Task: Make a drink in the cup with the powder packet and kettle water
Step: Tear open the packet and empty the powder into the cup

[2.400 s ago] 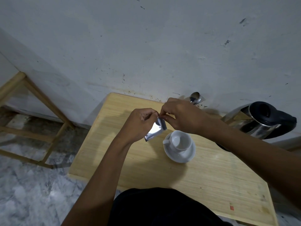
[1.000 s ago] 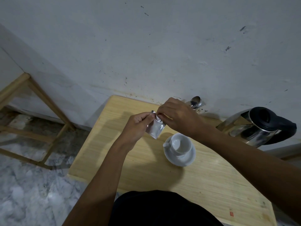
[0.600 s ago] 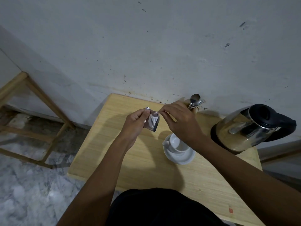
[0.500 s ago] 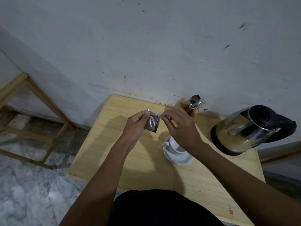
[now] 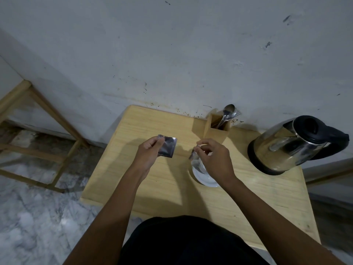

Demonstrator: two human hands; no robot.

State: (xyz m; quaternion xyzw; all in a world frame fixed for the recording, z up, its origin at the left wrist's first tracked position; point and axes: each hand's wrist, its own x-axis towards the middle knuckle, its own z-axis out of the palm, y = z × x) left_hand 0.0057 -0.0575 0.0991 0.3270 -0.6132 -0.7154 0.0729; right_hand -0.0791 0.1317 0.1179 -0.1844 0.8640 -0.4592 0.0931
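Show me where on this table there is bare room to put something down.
The back left corner of the table, between the wall and the holder of spoons, is bare. So is the near strip, between the saucer and the front edge, under the forearms. It is crowded at the back right: holder, saucer and kettle stand close.

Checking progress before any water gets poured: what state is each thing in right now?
powder packet: torn open, pinched by left hand
torn strip: detached, pinched by right hand
cup: on saucer, inside hidden
kettle: upright, lid shut
spoons: standing in wooden holder
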